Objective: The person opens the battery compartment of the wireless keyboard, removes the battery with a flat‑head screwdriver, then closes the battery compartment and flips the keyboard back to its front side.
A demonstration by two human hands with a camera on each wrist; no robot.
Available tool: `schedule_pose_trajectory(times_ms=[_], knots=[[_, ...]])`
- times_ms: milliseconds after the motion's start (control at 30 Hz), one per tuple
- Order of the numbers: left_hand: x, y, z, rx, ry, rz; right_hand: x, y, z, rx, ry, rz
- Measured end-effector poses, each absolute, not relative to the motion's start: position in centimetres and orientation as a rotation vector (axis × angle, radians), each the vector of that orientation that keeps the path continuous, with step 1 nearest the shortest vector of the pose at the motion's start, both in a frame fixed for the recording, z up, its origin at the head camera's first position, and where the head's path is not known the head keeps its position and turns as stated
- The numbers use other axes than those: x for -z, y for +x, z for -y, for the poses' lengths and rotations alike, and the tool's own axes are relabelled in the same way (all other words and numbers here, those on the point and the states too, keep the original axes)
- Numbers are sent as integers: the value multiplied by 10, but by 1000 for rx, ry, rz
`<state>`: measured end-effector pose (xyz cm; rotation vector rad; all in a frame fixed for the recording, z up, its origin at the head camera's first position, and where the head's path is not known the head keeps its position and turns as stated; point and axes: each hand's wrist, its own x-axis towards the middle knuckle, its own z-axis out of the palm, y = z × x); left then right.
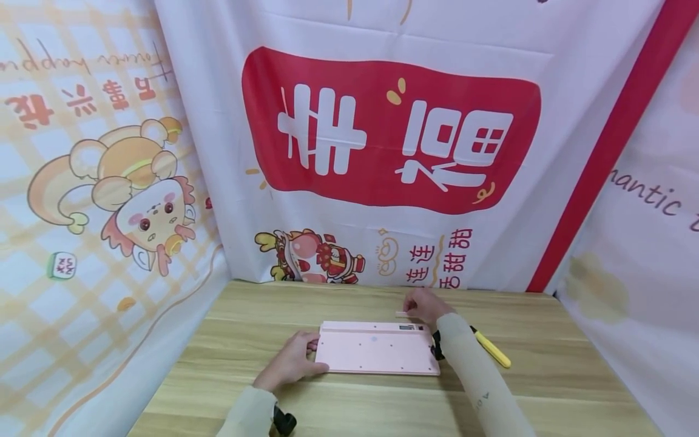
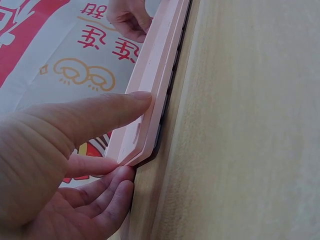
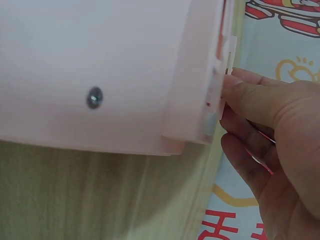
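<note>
A pink keyboard (image 1: 377, 355) lies face down, its screwed back upward and dark key edges showing below in the left wrist view. My left hand (image 1: 292, 361) holds its left end, the thumb (image 2: 135, 97) on the pink back and the fingers at the corner. At the far right edge of the keyboard is an uncovered slot (image 1: 411, 328). Just behind that slot, my right hand (image 1: 428, 305) pinches a small thin pink cover (image 3: 230, 57) between thumb and fingertips. In the right wrist view the cover stands close along the keyboard's edge.
A yellow-handled utility knife (image 1: 493, 349) lies on the wooden table (image 1: 240, 340), right of the keyboard and partly behind the right forearm. Printed cloth (image 1: 393, 243) hangs along the table's back edge, with more cloth at both sides.
</note>
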<state>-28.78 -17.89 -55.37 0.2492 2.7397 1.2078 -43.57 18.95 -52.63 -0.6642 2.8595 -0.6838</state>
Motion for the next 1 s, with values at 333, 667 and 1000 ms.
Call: schedule_pose_trajectory(times_ms=[333, 667, 1000], knots=[[554, -283, 173, -1205, 265, -2739, 531, -427, -196, 696, -695, -2870], [556, -286, 178, -1223, 273, -2754, 493, -419, -227, 695, -855, -2962], [554, -288, 178, -1199, 257, -2783, 469, -385, -291, 593, -670, -3046]])
